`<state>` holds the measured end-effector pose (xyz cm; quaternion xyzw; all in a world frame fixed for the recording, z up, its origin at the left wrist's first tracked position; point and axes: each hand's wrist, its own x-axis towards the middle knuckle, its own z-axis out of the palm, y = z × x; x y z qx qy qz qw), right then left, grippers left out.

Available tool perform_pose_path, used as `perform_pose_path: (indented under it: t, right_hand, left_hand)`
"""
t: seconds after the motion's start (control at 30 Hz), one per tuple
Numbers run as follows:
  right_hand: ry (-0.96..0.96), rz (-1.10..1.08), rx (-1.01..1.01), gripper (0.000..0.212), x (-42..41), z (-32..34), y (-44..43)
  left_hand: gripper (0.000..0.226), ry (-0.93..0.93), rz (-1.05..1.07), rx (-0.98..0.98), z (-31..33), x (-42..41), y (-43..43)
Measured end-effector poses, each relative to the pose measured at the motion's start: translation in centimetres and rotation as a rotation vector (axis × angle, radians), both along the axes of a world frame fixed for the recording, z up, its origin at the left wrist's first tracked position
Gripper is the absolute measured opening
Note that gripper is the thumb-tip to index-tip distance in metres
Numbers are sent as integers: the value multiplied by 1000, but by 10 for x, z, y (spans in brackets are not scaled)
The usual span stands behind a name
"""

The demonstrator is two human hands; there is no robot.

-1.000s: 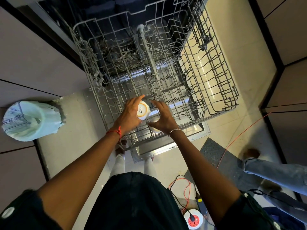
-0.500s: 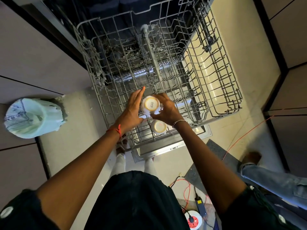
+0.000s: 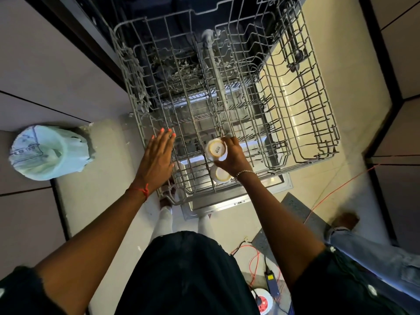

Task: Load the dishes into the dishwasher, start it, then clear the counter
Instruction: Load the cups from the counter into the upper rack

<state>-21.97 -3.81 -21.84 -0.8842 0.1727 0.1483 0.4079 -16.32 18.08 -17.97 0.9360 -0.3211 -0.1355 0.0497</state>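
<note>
The grey wire upper rack (image 3: 302, 133) of the dishwasher is pulled out over the open door (image 3: 218, 203). My right hand (image 3: 231, 155) grips a small white cup (image 3: 215, 148), upside down, its printed base facing up, above the rack's near edge. A second white cup (image 3: 220, 174) sits upside down in the rack just below that hand. My left hand (image 3: 156, 160) hovers flat with straight fingers over the rack's near left corner and holds nothing.
A bin lined with a pale green bag (image 3: 48, 152) stands at the left on the floor. Cabinet fronts flank both sides. A red cable (image 3: 336, 189), a power strip (image 3: 263, 301) and another person's foot and jeans leg (image 3: 354, 242) lie at the lower right.
My left hand has let go of the upside-down cup and moved left, fingers spread flat. The right hand now holds that cup alone, in about the same place.
</note>
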Motion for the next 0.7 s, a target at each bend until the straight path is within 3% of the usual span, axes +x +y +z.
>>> perform_pose_path:
  t: [0.4, 0.7]
  right_hand:
    - [72, 160, -168, 64, 5, -12, 2]
    - [122, 105, -102, 71, 7, -1, -5]
  left_hand:
    - [87, -98, -83, 59, -5, -2, 1]
    - [83, -51, -55, 26, -1, -2, 2]
